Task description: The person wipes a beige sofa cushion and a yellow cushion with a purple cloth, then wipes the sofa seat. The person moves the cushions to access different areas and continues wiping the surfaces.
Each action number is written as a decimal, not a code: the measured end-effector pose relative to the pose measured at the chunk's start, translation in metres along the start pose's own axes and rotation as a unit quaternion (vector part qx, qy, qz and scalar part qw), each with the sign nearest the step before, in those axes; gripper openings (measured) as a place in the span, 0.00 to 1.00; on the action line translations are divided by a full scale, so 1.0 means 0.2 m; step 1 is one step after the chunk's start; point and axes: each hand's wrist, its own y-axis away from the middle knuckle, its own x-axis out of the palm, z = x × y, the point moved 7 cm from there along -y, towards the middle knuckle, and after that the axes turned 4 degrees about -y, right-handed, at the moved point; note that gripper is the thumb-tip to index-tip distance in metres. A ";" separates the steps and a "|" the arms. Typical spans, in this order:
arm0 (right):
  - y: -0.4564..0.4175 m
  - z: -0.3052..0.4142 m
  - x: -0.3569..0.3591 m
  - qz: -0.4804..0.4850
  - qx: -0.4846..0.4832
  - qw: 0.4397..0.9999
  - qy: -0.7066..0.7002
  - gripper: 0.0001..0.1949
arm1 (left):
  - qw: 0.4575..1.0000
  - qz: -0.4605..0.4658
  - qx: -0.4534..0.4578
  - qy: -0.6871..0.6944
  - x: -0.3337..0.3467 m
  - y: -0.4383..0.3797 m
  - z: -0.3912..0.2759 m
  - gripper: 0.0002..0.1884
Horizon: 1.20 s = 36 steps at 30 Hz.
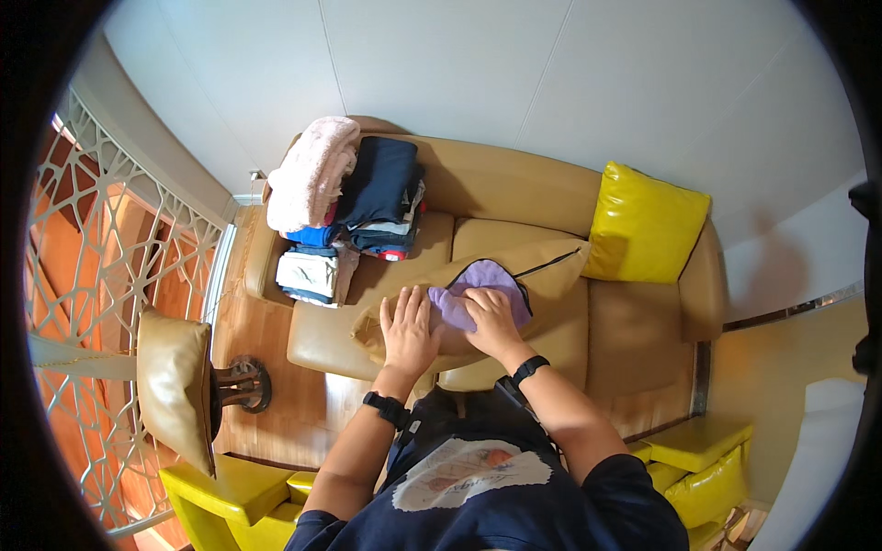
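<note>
A tan leather-look cushion [555, 282] lies on the seat of the tan sofa [623, 324], with a dark line, perhaps a zipper, near its right corner. My left hand [410, 334] rests flat on the cushion's left part, fingers spread, holding nothing. On top of the cushion is a purple cloth [482, 275] with dark edging. My right hand [493, 324] has its fingers bent over this cloth and presses it onto the cushion. Part of the cloth is hidden under that hand.
Folded clothes [379, 182] and a pink fleecy blanket [313, 172] are stacked at the sofa's left end. A yellow cushion [648, 224] leans at its right end. Left of me, another tan cushion [172, 386] sits on a dark stool [244, 386]. Yellow armchairs [227, 489] stand behind me.
</note>
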 end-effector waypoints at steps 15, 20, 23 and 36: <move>0.00 -0.30 -0.21 -0.035 0.061 0.996 -0.047 0.27 | 0.991 0.110 -0.050 -0.058 0.13 -0.25 -0.14 0.55; 0.00 -0.16 -0.12 0.007 -0.070 0.994 -0.089 0.23 | 0.993 0.079 -0.006 -0.089 0.20 -0.26 -0.24 0.60; 0.02 -0.27 -0.12 0.014 -0.067 0.996 -0.050 0.24 | 0.995 0.073 -0.008 -0.073 0.20 -0.25 -0.23 0.63; 0.13 -1.00 -0.39 -0.065 0.133 0.988 0.044 0.23 | 0.992 0.098 -0.015 -0.083 0.19 -0.28 -0.28 0.66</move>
